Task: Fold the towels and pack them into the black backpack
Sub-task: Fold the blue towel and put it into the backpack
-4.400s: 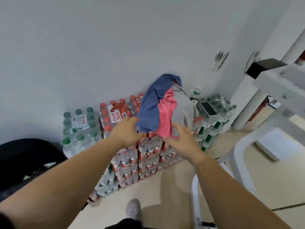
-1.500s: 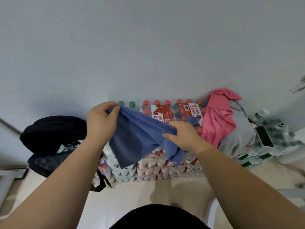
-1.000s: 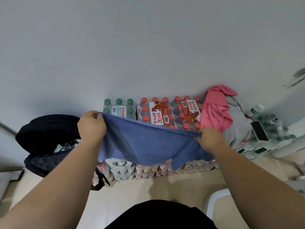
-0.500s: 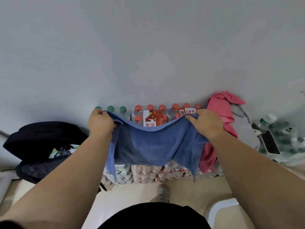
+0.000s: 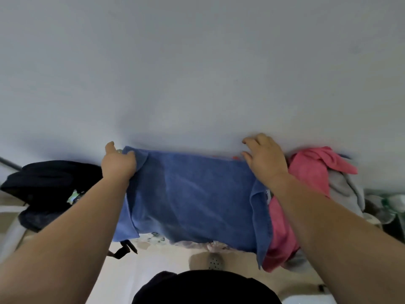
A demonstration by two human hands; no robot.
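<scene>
A blue towel (image 5: 192, 198) lies spread over the stacked bottle packs against the wall, its near edge hanging down the front. My left hand (image 5: 118, 164) grips its far left corner. My right hand (image 5: 265, 159) rests at the far right corner with the fingers loosely spread, and I cannot tell whether it pinches the cloth. A pink towel (image 5: 311, 170) and a grey towel (image 5: 344, 189) are heaped just to the right. The black backpack (image 5: 50, 183) stands to the left, its top gaping.
The pale wall (image 5: 197, 73) rises right behind the towel. Bottle packs (image 5: 153, 238) peek out under the blue towel's hem. More bottles (image 5: 392, 205) stand at the far right. A backpack strap buckle (image 5: 122, 251) hangs by the beige floor (image 5: 171, 260).
Both hands have carried the blue towel up and forward and laid it flat over the bottle packs, which it now covers. My right hand's fingers have loosened on the corner.
</scene>
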